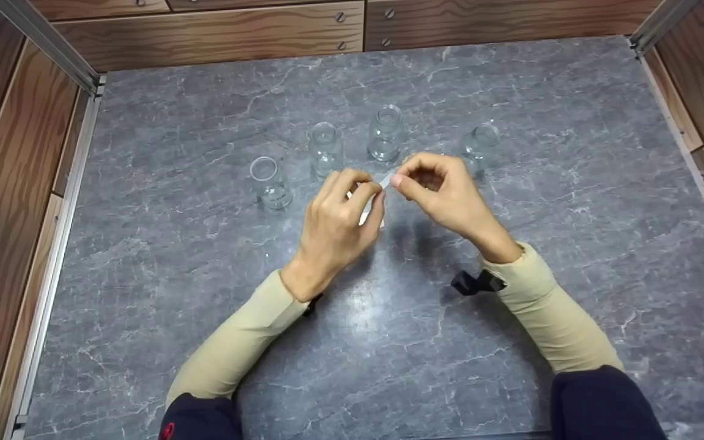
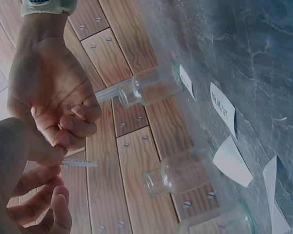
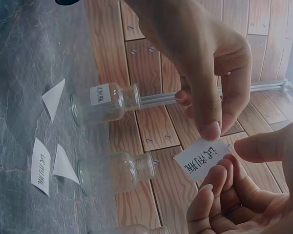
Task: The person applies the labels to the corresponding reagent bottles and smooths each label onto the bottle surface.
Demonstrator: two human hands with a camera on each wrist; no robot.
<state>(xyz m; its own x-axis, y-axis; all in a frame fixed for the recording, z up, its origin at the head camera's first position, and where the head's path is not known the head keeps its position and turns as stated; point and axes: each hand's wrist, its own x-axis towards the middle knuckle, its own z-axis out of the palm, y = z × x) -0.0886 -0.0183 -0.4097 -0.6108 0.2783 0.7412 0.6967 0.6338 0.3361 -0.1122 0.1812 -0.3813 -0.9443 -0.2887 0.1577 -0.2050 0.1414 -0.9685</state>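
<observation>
Both forearms angle inward, the left hand pinching with thumb and forefinger, close beside the right hand, whose fingers curl toward it.

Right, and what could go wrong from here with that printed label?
The printed label pinched in the left hand might crease or twist, with the right hand crowding its edge. A glass bottle stands just beyond the left hand, so a careless move could tip it. A second label lies on the table and might get brushed aside.
</observation>
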